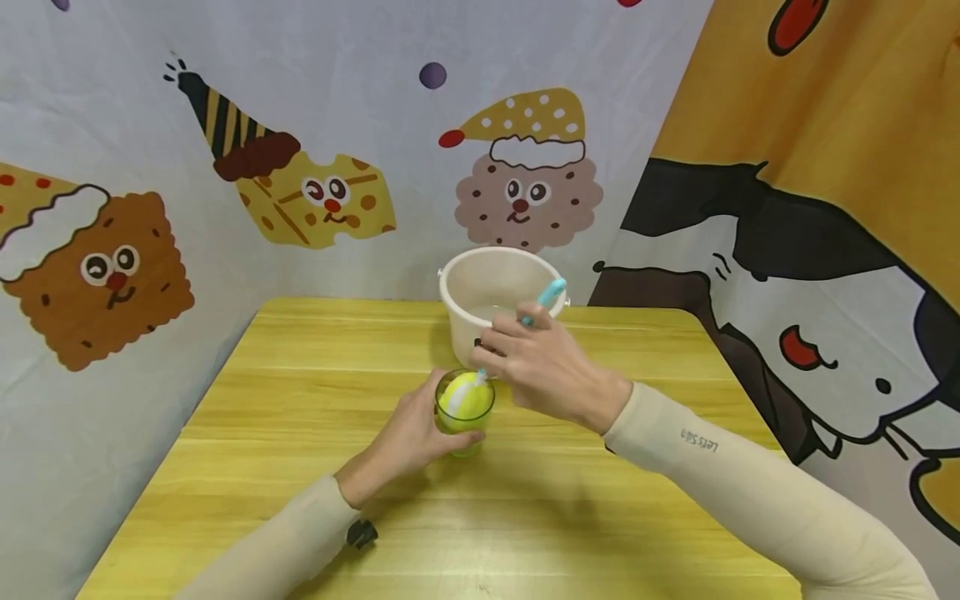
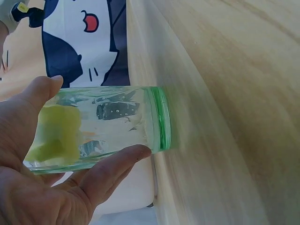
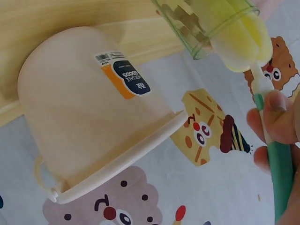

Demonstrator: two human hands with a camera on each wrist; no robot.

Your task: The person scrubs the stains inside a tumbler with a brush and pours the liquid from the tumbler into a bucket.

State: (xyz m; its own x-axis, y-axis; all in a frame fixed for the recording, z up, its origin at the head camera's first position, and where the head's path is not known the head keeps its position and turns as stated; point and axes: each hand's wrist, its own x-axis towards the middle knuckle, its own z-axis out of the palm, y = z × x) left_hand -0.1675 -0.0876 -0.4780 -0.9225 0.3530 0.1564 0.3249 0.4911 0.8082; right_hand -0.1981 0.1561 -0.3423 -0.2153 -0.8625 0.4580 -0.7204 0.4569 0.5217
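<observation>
My left hand grips a green-tinted drinking glass round its side, thumb on one side and fingers on the other. The glass stands upright with its base right at the tabletop. Inside its mouth sits the yellow and white sponge head of a bottle brush. My right hand holds that brush by its teal handle, which slants up and to the right from the glass. In the left wrist view the sponge fills only the upper part of the glass, at the rim end.
A cream bucket with a label on its side stands just behind the glass, near the table's far edge. The wood-grain table backs onto a cartoon-printed cloth. A small black device is at the left wrist.
</observation>
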